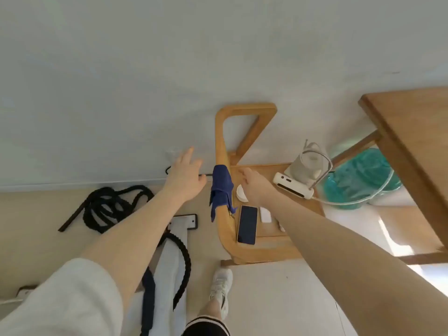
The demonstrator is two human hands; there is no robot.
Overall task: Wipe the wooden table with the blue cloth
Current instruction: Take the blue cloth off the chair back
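A dark blue cloth [221,189] hangs draped over the curved wooden arm of a small wooden side table [266,248] in the middle of the view. My left hand [185,174] reaches out with straight fingers just left of the cloth, apart from it. To the cloth's right, my right hand [255,185] hovers over the small table's top with relaxed fingers and holds nothing. A larger wooden table [409,151] fills the right edge.
On the small table lie a phone [247,224], a white dish [241,192], a small white box [265,214], a power strip [292,187] and a kettle [308,163]. A teal bin [358,180] stands under the big table. Black rope [114,204] coils on the floor at left.
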